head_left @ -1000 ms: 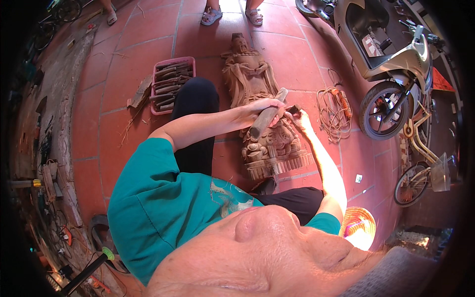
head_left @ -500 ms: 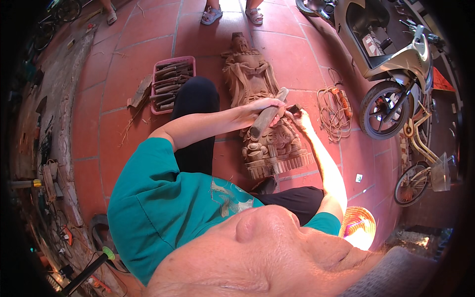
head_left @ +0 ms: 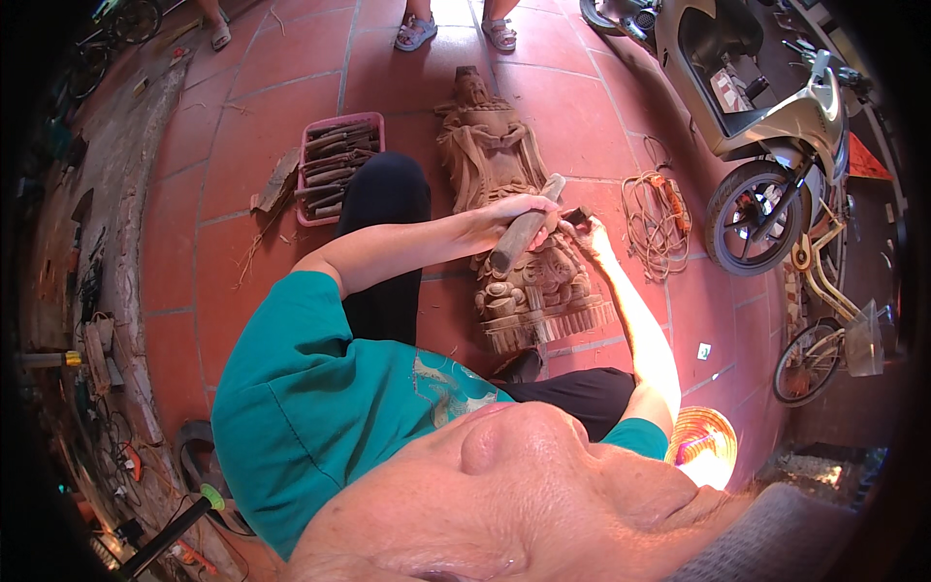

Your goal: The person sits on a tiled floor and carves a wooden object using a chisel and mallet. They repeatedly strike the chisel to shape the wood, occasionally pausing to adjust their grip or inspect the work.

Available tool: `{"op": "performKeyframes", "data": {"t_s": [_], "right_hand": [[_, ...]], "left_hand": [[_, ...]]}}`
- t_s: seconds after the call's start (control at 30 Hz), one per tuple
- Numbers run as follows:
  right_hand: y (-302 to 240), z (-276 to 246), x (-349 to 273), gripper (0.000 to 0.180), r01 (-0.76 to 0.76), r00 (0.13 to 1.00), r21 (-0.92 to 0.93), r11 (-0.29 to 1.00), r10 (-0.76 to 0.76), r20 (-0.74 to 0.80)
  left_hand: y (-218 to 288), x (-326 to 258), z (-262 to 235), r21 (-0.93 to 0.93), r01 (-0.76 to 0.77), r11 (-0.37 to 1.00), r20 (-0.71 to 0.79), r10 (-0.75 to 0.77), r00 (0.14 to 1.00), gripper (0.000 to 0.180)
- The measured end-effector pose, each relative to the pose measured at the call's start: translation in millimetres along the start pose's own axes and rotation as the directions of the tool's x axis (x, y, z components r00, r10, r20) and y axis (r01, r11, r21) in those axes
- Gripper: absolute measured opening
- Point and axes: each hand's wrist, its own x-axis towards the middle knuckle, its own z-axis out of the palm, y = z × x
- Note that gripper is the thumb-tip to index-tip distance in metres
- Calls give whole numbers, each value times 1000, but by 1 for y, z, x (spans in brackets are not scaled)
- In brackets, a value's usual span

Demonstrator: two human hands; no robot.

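Mid-carving, seemingly: left hand (head_left: 514, 209) has its fingers wrapped tight round a wooden mallet (head_left: 524, 225), held tilted over the statue (head_left: 514, 233). Right hand (head_left: 585, 228) pinches a dark chisel (head_left: 574, 213), tip down by the carving's middle; fingers closed on it, though the grip is partly hidden. Statue lies flat on the red tile floor (head_left: 262, 145), between the knees. Tray (head_left: 335, 160) of tools sits near, to the left. Next move likely needs a short, controlled mallet tap on the chisel butt, keeping the edge steady.

small white square label (head_left: 704, 351) on red floor tiles (head_left: 272, 58)
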Motion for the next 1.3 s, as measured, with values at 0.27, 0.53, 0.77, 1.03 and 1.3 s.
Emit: {"op": "performKeyframes", "data": {"t_s": [0.27, 0.53, 0.77, 1.03, 1.3], "right_hand": [[2, -2, -1, 33, -2, 1000, 9, 1000, 2, -3], [-2, 0, -2, 32, 5, 1000, 29, 1000, -5, 2], [-5, 2, -2, 33, -2, 1000, 31, 1000, 2, -1], [-2, -1, 1, 32, 58, 998, -60, 997, -57, 11], [4, -4, 1, 33, -20, 1000, -11, 1000, 20, -3]], "left_hand": [[1, -3, 5, 3, -23, 1000, 16, 23, 1000, 26], [1, 0, 3, -8, 11, 1000, 16, -11, 1000, 23], [4, -4, 4, -10, 10, 1000, 17, -10, 1000, 25], [2, -4, 2, 55, -10, 998, 32, 8, 999, 23], [2, -6, 6, 33, -25, 999, 7, 25, 1000, 27]]}}
